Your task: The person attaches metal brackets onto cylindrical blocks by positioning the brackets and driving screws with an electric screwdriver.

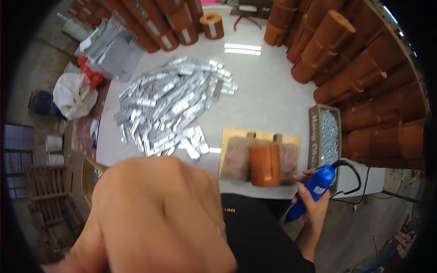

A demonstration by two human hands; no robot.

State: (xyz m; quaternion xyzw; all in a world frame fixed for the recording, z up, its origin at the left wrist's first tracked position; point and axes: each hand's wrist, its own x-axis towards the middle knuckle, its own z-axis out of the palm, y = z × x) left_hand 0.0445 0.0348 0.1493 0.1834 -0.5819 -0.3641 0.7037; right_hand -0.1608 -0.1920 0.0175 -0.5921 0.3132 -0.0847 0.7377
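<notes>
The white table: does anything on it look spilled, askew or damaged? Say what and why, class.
The metal pieces lie jumbled in a loose heap on the left of the table, whereas the brown cylinders are lined up along the right. It looks untidy but may be intentional. Nothing looks clearly damaged.

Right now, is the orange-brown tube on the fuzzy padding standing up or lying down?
Lying down. The orange-brown tube has its long curved side facing up, and it rests sideways on the fuzzy padding.
</notes>
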